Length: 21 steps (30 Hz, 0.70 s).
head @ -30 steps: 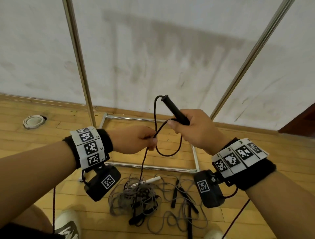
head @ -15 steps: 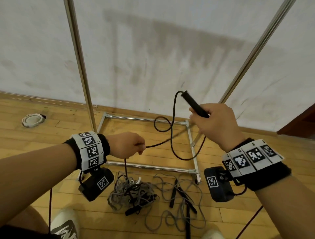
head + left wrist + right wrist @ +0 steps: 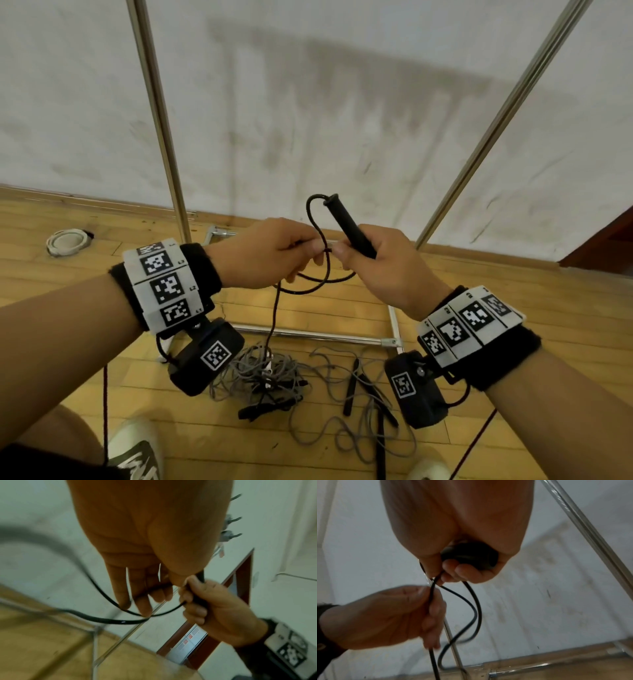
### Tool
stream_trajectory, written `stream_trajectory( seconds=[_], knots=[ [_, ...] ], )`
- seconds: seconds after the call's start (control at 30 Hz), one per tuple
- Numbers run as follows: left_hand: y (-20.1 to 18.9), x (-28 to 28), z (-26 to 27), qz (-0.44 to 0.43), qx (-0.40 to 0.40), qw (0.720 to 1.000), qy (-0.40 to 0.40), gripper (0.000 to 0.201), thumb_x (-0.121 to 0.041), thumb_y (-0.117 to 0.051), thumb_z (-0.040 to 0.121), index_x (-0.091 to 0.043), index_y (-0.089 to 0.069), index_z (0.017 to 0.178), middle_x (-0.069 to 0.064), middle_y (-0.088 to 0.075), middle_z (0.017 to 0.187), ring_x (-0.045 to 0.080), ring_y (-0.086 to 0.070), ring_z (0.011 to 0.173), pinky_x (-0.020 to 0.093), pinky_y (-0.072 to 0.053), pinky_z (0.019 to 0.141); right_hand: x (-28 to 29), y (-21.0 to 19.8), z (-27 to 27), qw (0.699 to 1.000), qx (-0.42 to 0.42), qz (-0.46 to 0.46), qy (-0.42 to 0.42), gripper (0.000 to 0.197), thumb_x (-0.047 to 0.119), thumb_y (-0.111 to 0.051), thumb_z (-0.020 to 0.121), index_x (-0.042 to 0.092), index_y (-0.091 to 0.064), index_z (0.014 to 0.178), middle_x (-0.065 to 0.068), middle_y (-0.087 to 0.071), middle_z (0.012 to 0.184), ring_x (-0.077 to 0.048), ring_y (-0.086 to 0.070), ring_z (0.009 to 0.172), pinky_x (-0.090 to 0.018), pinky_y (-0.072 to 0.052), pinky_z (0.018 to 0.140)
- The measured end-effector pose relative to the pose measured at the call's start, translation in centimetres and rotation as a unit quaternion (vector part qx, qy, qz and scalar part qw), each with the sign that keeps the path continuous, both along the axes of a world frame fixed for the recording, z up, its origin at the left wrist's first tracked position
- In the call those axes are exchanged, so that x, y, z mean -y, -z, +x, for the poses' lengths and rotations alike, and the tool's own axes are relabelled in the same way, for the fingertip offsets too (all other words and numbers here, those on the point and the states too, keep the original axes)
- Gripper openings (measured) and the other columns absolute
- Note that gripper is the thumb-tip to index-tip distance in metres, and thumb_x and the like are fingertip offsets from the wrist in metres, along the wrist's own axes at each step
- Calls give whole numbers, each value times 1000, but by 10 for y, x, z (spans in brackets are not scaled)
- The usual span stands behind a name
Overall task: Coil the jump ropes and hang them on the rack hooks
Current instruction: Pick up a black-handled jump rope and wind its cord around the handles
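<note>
My right hand (image 3: 356,260) grips the black handle (image 3: 346,224) of a black jump rope, handle pointing up and away. The rope's cord (image 3: 318,286) leaves the handle top, curls down in loops between both hands, then drops to the floor. My left hand (image 3: 310,251) pinches the cord right beside the right thumb. In the left wrist view the cord (image 3: 106,621) crosses under my left fingers (image 3: 144,605). The right wrist view shows the handle's end (image 3: 471,557) in my right palm and the left hand (image 3: 388,615) closed around the cord (image 3: 476,609).
A tangle of grey ropes (image 3: 260,377) with black handles (image 3: 351,394) lies on the wooden floor by my shoes. The metal rack's posts (image 3: 161,120) (image 3: 496,120) and base frame (image 3: 308,334) stand against the white wall. A white coil (image 3: 66,241) lies far left.
My right hand with the handle swung out to the right and up, then came back down and left to meet the left hand. The cord between them now hangs in loops.
</note>
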<state>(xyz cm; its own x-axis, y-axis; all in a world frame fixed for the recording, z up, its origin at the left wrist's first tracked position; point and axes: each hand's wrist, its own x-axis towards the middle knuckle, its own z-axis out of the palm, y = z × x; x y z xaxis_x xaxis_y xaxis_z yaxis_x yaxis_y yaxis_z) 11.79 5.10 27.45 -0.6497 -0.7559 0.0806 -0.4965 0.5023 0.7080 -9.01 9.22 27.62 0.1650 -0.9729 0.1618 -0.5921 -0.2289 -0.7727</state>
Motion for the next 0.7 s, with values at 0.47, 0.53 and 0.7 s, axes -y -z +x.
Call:
stream_trajectory(
  seconds=[0.47, 0.53, 0.7],
  knots=[
    [80, -5, 13, 123, 255, 956, 77, 29, -29, -37, 107, -22, -64, 102, -7, -64, 100, 17, -59, 95, 34, -48, 90, 14, -22, -15, 985, -28, -150, 80, 13, 29, -72, 86, 22, -65, 79, 7, -58, 61, -4, -50, 53, -9, -38, 51],
    [78, -1, 14, 128, 243, 959, 64, 32, -30, -37, 107, -20, -66, 97, -3, -67, 97, 17, -60, 89, 32, -48, 85, 13, -24, -23, 981, -39, -166, 94, 14, 31, -72, 86, 25, -64, 76, 9, -55, 59, -5, -49, 53, -9, -36, 50],
    [61, 10, 19, 89, 236, 968, 14, 32, -34, -37, 107, -25, -66, 97, -6, -62, 80, 6, -56, 70, 21, -44, 64, 16, -21, -46, 972, -158, -93, 146, 9, 33, -75, 79, 25, -73, 75, 10, -56, 54, -5, -51, 50, -23, -35, 50]
  ],
)
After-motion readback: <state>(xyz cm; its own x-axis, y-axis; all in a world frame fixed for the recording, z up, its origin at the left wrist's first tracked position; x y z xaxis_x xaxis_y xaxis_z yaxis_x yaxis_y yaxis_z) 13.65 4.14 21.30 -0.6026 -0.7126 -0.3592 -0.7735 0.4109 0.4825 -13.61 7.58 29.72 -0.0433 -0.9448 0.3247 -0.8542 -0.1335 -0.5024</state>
